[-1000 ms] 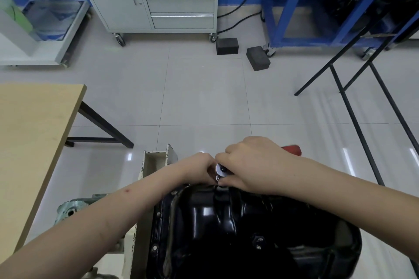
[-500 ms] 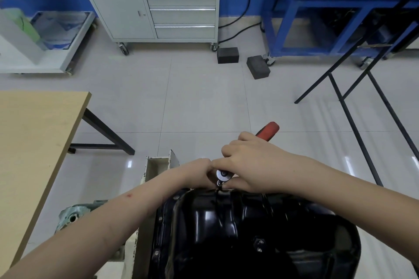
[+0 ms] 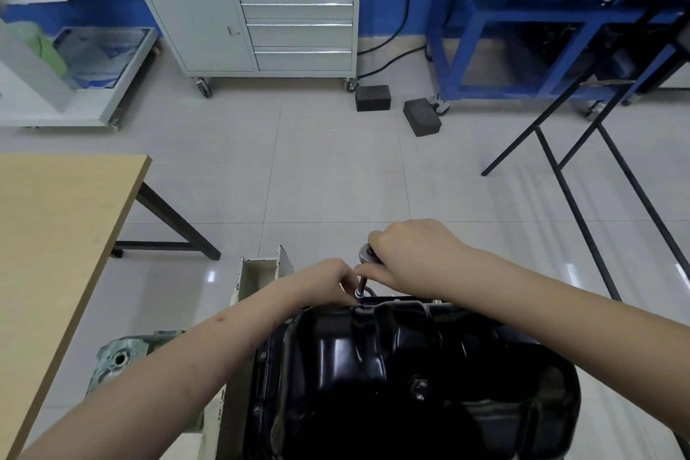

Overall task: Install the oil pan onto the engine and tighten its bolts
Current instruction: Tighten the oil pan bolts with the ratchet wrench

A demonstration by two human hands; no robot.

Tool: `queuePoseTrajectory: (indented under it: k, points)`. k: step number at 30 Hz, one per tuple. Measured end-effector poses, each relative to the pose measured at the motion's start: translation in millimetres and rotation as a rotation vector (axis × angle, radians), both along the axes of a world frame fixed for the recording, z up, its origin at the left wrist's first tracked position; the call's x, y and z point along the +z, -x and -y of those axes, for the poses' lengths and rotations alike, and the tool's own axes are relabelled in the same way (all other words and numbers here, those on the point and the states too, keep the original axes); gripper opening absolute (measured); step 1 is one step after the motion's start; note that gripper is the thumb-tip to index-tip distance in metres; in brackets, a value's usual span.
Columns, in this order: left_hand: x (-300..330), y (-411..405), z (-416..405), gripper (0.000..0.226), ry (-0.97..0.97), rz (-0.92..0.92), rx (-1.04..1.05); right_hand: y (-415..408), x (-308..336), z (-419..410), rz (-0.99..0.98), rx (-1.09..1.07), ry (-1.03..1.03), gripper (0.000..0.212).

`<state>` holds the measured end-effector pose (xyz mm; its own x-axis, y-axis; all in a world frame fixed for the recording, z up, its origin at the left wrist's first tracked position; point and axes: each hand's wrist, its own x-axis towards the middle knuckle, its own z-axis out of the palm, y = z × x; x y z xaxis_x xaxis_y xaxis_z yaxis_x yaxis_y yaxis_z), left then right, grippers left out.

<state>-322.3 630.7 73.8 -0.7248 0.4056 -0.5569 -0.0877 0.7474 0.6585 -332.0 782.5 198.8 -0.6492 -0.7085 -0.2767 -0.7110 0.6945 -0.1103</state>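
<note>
Both my hands meet at the far rim of the black oil pan [image 3: 410,377], which sits on the engine [image 3: 123,358] just below me. My left hand [image 3: 328,282] pinches the socket extension [image 3: 361,286] near its foot; my right hand [image 3: 414,250] curls round the ratchet [image 3: 366,255] head above it.

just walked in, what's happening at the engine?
A person is working a bolt on the far rim of the black oil pan, which sits on the engine. The right hand grips a ratchet by its head, with the extension running down to the flange. The left hand pinches the extension's lower end to steady it on the bolt. How tight the bolts are can't be judged from here.
</note>
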Motion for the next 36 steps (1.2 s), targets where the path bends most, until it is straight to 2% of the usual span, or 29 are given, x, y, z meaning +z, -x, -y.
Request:
queuePoseTrajectory:
  k: [3, 5, 7, 10, 15, 22, 26, 30, 36]
  points:
    - [5, 1, -2, 0.032, 0.011, -0.006, 0.021, -3, -2, -2, -0.003, -0.043, 0.011, 0.035]
    - [8, 2, -4, 0.031, 0.018, 0.005, 0.013, 0, -2, -4, 0.023, -0.037, 0.033, 0.027]
    - [11, 2, -5, 0.025, 0.029, 0.015, -0.012, 5, 0, -6, 0.04, -0.004, 0.047, 0.02]
    - [12, 2, -5, 0.033, 0.047, 0.005, -0.022, 9, 1, -8, 0.0, 0.076, 0.034, 0.024]
    - [12, 0, -6, 0.017, 0.063, 0.011, -0.022, 11, 1, -7, 0.033, 0.114, 0.029, 0.017]
    - [12, 2, -7, 0.016, 0.067, 0.055, 0.012, 12, 0, -9, 0.046, 0.123, 0.015, 0.022]
    - [16, 3, -7, 0.032, 0.09, 0.072, -0.012, 12, 0, -13, 0.051, 0.112, 0.019, 0.023]
    - [19, 4, -9, 0.035, 0.091, 0.063, -0.016, 11, 1, -18, 0.051, 0.121, -0.01, 0.023]
    - [21, 3, -10, 0.023, 0.085, 0.063, 0.02, 11, 6, -23, 0.071, 0.179, -0.045, 0.025]
